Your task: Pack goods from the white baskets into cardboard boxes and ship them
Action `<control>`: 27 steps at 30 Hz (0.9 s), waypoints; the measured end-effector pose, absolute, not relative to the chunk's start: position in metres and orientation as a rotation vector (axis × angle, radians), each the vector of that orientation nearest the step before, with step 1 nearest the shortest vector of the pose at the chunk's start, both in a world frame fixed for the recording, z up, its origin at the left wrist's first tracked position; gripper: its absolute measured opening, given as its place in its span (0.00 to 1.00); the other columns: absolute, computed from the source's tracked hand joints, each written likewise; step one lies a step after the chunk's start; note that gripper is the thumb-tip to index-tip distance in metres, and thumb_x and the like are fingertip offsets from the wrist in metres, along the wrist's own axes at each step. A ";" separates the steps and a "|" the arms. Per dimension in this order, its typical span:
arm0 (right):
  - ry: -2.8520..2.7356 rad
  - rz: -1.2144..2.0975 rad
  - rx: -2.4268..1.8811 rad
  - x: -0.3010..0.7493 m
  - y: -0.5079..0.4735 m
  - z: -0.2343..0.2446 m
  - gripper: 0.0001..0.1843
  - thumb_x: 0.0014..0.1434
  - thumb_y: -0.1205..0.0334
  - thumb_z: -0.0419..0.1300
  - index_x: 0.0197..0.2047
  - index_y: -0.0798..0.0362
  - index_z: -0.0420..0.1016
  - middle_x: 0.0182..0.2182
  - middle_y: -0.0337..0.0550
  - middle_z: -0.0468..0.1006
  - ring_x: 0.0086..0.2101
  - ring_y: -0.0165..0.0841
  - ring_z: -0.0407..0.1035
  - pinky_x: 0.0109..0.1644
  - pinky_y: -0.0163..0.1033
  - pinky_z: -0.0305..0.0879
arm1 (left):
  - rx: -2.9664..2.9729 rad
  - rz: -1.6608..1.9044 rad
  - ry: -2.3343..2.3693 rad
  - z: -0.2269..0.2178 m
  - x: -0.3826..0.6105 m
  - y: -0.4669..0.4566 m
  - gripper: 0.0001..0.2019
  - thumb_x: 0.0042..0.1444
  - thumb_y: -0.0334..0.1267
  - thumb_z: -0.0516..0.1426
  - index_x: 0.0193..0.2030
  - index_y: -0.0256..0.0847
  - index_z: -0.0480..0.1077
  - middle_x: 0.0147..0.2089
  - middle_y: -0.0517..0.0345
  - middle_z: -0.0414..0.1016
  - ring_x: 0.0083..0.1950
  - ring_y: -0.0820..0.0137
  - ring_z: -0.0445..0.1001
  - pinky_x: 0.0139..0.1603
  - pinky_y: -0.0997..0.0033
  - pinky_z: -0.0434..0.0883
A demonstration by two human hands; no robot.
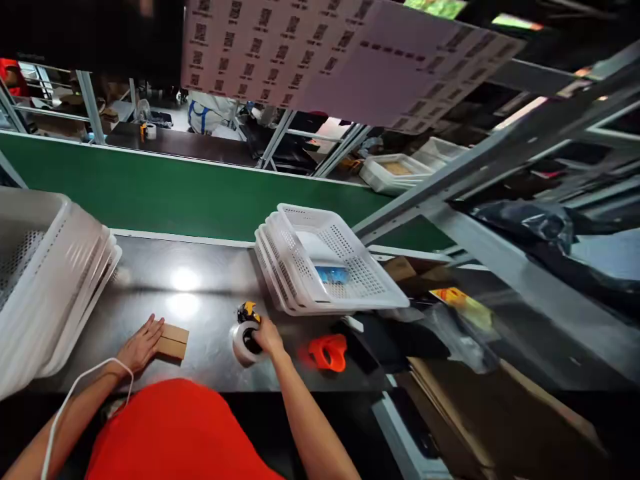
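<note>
A small brown cardboard box [173, 343] lies on the metal worktable [207, 267]. My left hand [141, 345] covers the box's left end and holds it against the table, fingers reaching along its far side. To the right of the box, my right hand [269, 335] is closed around a tape dispenser [249, 312] with a yellow and black head. A wide roll of clear tape [243, 343] sits in the dispenser, partly hidden by my fingers. Farther right, beyond my right wrist, lies an orange plastic ring-shaped object [328, 352], slightly blurred.
White baskets [55, 287] are stacked at the left, and another basket stack [345, 267] stands at the back right. Behind the table runs a green belt [175, 190]. Flat cardboard [490, 413] and a metal frame post [540, 293] occupy the right. A label sheet [320, 67] hangs overhead.
</note>
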State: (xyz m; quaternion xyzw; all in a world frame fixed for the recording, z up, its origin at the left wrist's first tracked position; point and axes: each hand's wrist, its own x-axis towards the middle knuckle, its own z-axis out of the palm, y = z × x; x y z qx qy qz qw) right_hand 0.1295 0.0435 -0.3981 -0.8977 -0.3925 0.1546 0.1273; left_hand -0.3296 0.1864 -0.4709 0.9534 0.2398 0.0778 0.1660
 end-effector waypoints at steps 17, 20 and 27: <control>-1.951 0.782 -1.796 -0.017 0.067 -0.343 0.27 0.60 0.62 0.59 0.63 0.50 0.65 0.61 0.55 0.77 0.57 0.45 0.75 0.64 0.50 0.72 | 2.284 0.276 0.865 -0.458 -0.326 0.157 0.34 0.71 0.31 0.51 0.83 0.48 0.56 0.86 0.52 0.52 0.87 0.54 0.45 0.85 0.42 0.47; -2.346 0.638 -1.650 -0.048 0.076 -0.342 0.25 0.57 0.69 0.59 0.59 0.50 0.70 0.63 0.57 0.75 0.58 0.47 0.72 0.65 0.53 0.70 | 2.221 0.298 0.882 -0.458 -0.323 0.154 0.38 0.67 0.27 0.54 0.82 0.50 0.57 0.86 0.53 0.52 0.87 0.53 0.47 0.85 0.40 0.47; -2.497 0.477 -1.664 -0.044 0.074 -0.357 0.26 0.57 0.73 0.58 0.58 0.49 0.73 0.63 0.56 0.74 0.56 0.46 0.73 0.62 0.51 0.73 | 1.642 0.765 1.168 -0.447 -0.315 0.148 0.20 0.70 0.33 0.52 0.61 0.44 0.81 0.70 0.50 0.79 0.75 0.57 0.70 0.77 0.52 0.65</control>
